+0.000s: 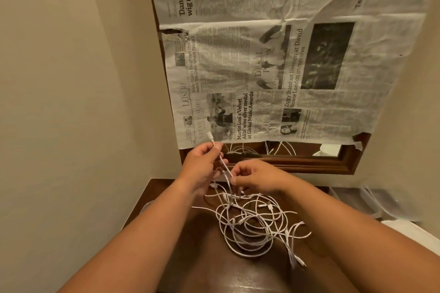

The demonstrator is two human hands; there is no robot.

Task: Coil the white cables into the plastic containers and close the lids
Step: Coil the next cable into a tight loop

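Tangle comes first: the white cables (252,223) lie in one loose, looping heap on the dark wooden table (214,269), crossed over each other so that none can be coiled until it is drawn free. That is why you hold one strand up out of the pile. Your left hand (202,164) has thumb and fingers curled and clamped on that strand just below its connector (210,138), which pokes up past your knuckles; gripping near the plug gives you a fixed end to wind from. Your right hand (257,178) pinches the same strand a little lower, thumb against curled fingers, so the short length between your hands is drawn straight and you can see where it dives into the heap. How deeply the rest of it is caught in the loops I cannot tell. Behind your hands, newspaper (273,66) hangs over a wood-framed mirror (297,150), and the uncovered strip reflects the cables. No plastic container shows plainly; pale translucent shapes beyond the table's right side may be some, but that is unclear. By the look of it, coiling has not begun, and the next move calls for a slow pull so the loops do not tighten.
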